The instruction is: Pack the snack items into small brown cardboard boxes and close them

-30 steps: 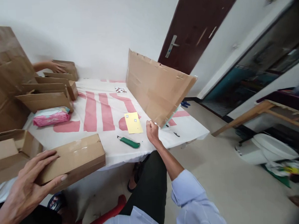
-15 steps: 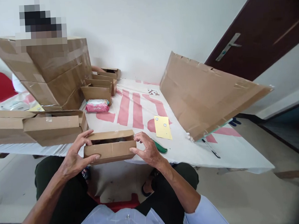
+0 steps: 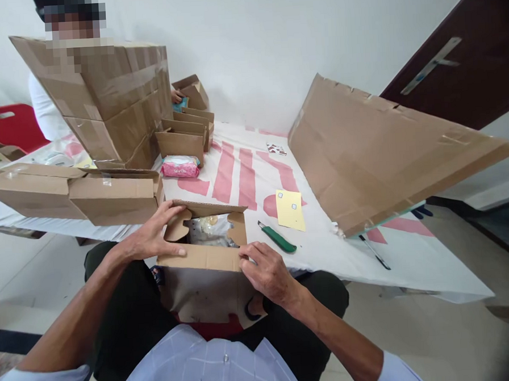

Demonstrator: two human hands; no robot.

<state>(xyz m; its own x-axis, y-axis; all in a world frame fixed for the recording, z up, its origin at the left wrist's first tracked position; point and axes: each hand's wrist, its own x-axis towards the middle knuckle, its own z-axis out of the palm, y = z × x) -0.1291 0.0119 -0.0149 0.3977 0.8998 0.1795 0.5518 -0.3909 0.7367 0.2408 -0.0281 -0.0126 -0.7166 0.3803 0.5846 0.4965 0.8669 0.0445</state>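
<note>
Held between two hands, an open cardboard box (image 3: 215,259) shows its packed contents (image 3: 209,230); the left hand (image 3: 154,236) spreads around one end, the right hand (image 3: 265,268) pinches the other, just beside a green knife (image 3: 278,238).

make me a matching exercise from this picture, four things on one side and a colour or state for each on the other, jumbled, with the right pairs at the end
Things
1. box nearest the person
2. knife
3. card beside the knife
4. soft packet

Colours and states
A. yellow, with small printed squares
B. mostly pink front
C. open at the top, with left hand and right hand on it
D. green handle, lying on the cloth

Right pairs: 1-C, 2-D, 3-A, 4-B
</note>
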